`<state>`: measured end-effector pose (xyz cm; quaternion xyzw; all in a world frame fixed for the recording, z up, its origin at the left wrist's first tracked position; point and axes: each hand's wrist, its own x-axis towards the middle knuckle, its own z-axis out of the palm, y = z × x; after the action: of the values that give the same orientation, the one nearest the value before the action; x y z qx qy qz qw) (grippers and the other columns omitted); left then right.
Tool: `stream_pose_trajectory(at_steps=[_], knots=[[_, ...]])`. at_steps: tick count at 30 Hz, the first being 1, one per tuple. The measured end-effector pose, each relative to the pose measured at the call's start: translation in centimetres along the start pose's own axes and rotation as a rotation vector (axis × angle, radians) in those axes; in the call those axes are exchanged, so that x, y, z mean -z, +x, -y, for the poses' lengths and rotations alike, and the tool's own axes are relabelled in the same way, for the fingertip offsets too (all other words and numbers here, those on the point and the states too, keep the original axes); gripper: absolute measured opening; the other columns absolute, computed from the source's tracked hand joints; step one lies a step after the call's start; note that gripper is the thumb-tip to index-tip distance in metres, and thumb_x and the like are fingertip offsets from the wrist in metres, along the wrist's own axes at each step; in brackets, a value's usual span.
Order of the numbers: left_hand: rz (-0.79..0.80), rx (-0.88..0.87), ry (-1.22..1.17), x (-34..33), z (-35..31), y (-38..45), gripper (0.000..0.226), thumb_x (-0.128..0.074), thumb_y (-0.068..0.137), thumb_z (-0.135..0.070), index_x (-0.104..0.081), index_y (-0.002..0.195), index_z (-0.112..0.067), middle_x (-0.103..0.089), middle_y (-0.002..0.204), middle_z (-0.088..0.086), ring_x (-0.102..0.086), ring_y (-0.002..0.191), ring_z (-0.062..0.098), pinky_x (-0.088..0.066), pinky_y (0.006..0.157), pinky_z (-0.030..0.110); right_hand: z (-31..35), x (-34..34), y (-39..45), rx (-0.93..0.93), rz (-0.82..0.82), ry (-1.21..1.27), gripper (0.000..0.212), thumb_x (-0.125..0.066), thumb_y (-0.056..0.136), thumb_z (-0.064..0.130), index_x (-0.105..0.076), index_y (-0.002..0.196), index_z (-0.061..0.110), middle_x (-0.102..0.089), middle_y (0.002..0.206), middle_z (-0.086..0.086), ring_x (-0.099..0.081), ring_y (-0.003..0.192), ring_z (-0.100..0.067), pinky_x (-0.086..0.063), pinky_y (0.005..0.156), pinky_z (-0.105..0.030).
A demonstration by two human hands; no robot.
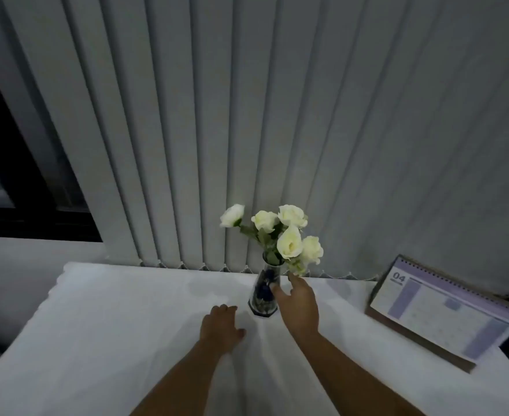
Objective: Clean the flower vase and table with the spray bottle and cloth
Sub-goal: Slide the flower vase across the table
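A clear glass flower vase (pixel 262 291) with dark blue filling stands upright near the back of the table (pixel 112 325), which wears a white cloth. White roses (pixel 289 246) rise from its neck. My right hand (pixel 299 304) is open just right of the vase, thumb at its side, fingers spread toward the lower blooms. My left hand (pixel 220 327) rests palm down on the tablecloth left of the vase's base, holding nothing. No spray bottle or cleaning cloth is in view.
A spiral desk calendar (pixel 445 310) showing "04" stands at the table's right side. Grey vertical blinds (pixel 277 130) hang right behind the table. A dark window frame (pixel 13 175) is at the far left.
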<state>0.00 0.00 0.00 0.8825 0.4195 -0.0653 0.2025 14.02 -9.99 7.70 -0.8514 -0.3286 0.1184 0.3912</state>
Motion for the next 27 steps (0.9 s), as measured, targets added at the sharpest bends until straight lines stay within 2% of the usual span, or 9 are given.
stream_pose_trajectory(at_steps=[5,11,16,19,23,27], knots=[[0.001,-0.001,0.021,-1.1,-0.2,4.1,0.070,-0.055,0.081,-0.059,-0.041,0.139,-0.022,-0.048,0.135,0.003,-0.037,0.127,0.026,-0.037,0.099,0.036,0.5,-1.5,2.3,0.003,-0.076,0.106,0.052,-0.066,0.081,0.051,-0.056,0.126,0.025,-0.063,0.122,0.003,-0.058,0.106,-0.022,-0.050,0.089,-0.042],[-0.059,0.005,-0.044,-2.8,-0.3,6.9,0.069,-0.065,0.067,-0.066,-0.049,0.126,-0.033,-0.051,0.123,-0.002,-0.040,0.118,0.024,-0.034,0.093,0.033,0.7,-2.2,3.6,-0.029,-0.155,0.169,0.049,-0.069,0.076,0.056,-0.062,0.111,0.023,-0.065,0.101,0.005,-0.060,0.087,-0.016,-0.050,0.074,-0.032],[-0.087,0.070,-0.093,-3.8,-1.0,8.6,0.078,-0.060,0.055,-0.074,-0.045,0.124,-0.041,-0.049,0.118,-0.003,-0.039,0.112,0.023,-0.033,0.090,0.034,0.4,-2.4,4.2,-0.037,-0.174,0.199,0.045,-0.071,0.074,0.054,-0.063,0.106,0.023,-0.063,0.095,0.007,-0.057,0.082,-0.009,-0.043,0.067,-0.024],[-0.091,0.072,-0.108,-4.4,-1.0,9.3,0.088,-0.055,0.047,-0.082,-0.044,0.125,-0.043,-0.048,0.117,-0.003,-0.039,0.111,0.022,-0.033,0.091,0.035,0.1,-2.6,4.5,-0.029,-0.179,0.202,0.043,-0.071,0.074,0.054,-0.062,0.104,0.026,-0.061,0.092,0.009,-0.055,0.081,-0.003,-0.042,0.067,-0.024],[-0.103,0.082,-0.116,-4.8,-0.9,9.6,0.094,-0.053,0.042,-0.087,-0.043,0.125,-0.044,-0.047,0.118,-0.004,-0.039,0.112,0.021,-0.032,0.093,0.036,-0.1,-2.6,4.8,-0.016,-0.168,0.170,0.048,-0.072,0.070,0.056,-0.061,0.101,0.021,-0.059,0.088,0.008,-0.056,0.084,-0.012,-0.047,0.072,-0.030],[-0.107,0.083,-0.111,-4.5,-0.9,9.7,0.095,-0.052,0.038,-0.088,-0.046,0.122,-0.044,-0.047,0.118,-0.004,-0.039,0.113,0.022,-0.031,0.094,0.038,0.0,-2.5,4.9,-0.013,-0.178,0.151,0.049,-0.074,0.069,0.055,-0.062,0.100,0.019,-0.056,0.083,0.011,-0.057,0.082,-0.013,-0.049,0.074,-0.033]])
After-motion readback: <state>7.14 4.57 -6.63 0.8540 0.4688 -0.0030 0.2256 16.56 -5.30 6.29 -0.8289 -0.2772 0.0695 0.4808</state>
